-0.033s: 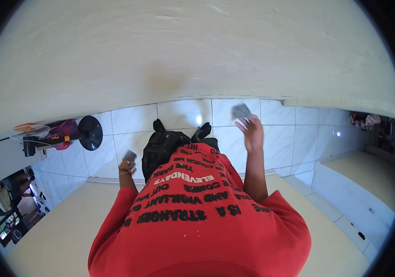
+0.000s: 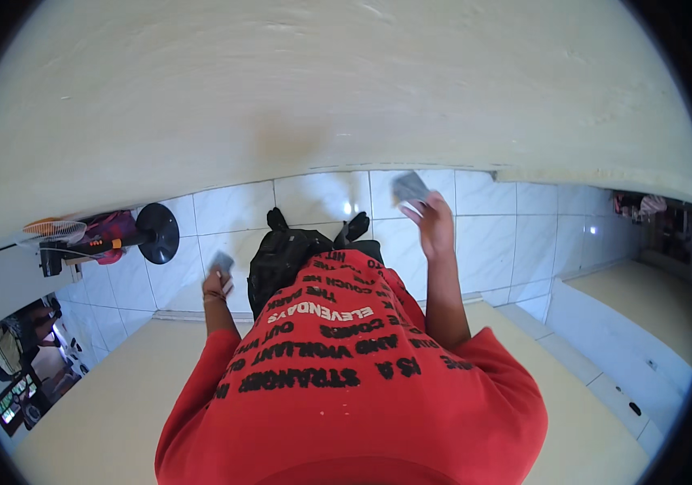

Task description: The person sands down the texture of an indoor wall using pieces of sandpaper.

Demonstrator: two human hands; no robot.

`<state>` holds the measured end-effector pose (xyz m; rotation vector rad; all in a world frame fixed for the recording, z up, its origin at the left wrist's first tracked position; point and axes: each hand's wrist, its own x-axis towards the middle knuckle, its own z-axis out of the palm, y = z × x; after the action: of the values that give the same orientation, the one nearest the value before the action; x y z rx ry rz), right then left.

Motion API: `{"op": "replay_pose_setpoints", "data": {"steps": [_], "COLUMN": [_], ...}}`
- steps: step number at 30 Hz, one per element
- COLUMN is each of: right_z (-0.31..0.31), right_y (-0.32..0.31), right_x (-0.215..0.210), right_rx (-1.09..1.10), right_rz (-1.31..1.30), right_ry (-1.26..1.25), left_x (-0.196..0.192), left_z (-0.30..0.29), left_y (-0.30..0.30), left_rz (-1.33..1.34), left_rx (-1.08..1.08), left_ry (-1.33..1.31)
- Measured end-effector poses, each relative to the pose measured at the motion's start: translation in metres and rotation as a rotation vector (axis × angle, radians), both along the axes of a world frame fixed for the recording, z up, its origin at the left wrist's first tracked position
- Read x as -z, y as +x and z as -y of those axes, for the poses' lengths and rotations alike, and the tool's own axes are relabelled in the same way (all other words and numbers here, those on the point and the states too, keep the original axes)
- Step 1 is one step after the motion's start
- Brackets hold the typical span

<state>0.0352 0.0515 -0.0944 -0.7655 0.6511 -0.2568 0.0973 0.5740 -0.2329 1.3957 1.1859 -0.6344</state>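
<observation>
In my right hand point(image 2: 436, 230) is a flat grey rectangular piece point(image 2: 410, 187), gripped at its near edge between thumb and fingers. It is held in front of me, near the foot of the cream wall point(image 2: 346, 89) in the picture; whether it touches the wall I cannot tell. Lower and to the left, my left hand point(image 2: 215, 284) is closed on a smaller-looking grey piece point(image 2: 222, 261), whose upper part sticks out past the fingers. Both pieces are slightly blurred, and their exact kind does not show.
A standing fan point(image 2: 59, 233) with a round black base point(image 2: 157, 234) is on the white tiled floor point(image 2: 483, 242) at the left. Farther left is a cluttered area with a window or screen point(image 2: 12, 400). Darker items point(image 2: 645, 208) sit at the far right.
My right hand has shifted a little up and left with its grey piece. The left hand has also moved slightly up and left, still holding its piece.
</observation>
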Motion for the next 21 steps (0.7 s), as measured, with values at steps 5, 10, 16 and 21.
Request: {"op": "replay_pose_setpoints", "data": {"steps": [5, 10, 16, 21], "right_z": [-0.057, -0.134, -0.221, -0.278], "right_y": [0.065, 0.095, 0.119, 0.141], "right_x": [-0.035, -0.071, -0.087, -0.096], "right_rx": [-0.362, -0.555, -0.703, -0.659], "right_rz": [0.298, 0.372, 0.261, 0.097], "right_ry": [0.030, 0.007, -0.419, -0.598], "left_x": [-0.125, -0.216, -0.227, -0.226], "left_z": [0.097, 0.166, 0.103, 0.042], "left_y": [0.096, 0.093, 0.108, 0.133], "left_rz": [0.635, 0.708, 0.663, 0.693], "left_rx": [0.310, 0.483, 0.507, 0.505], "left_ry": [-0.529, -0.990, -0.926, -0.775]}}
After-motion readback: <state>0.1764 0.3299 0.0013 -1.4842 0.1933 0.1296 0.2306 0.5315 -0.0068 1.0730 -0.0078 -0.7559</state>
